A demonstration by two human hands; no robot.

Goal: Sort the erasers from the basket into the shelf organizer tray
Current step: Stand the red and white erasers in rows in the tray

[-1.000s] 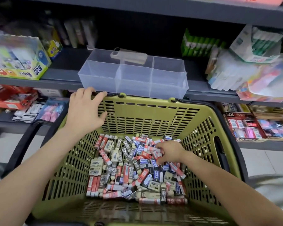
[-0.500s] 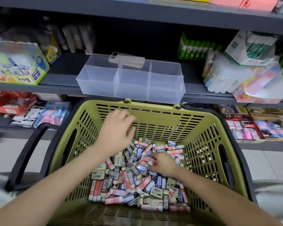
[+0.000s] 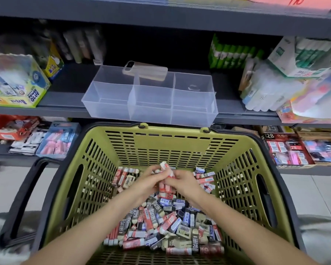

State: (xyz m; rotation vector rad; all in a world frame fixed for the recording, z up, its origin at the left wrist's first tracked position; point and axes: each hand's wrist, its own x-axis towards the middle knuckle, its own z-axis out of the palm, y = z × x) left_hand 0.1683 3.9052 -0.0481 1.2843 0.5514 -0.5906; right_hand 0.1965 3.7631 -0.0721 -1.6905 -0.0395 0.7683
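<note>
Erasers (image 3: 161, 222) in red, blue and black sleeves lie heaped in the green basket (image 3: 161, 146). Above the heap, near its far wall, left hand (image 3: 147, 183) and right hand (image 3: 185, 183) meet, fingers curled round a few red-sleeved erasers (image 3: 165, 168). The clear organizer tray (image 3: 151, 111) sits at the front edge of the shelf (image 3: 61, 104), a phone (image 3: 145, 70) across its back rim.
</note>
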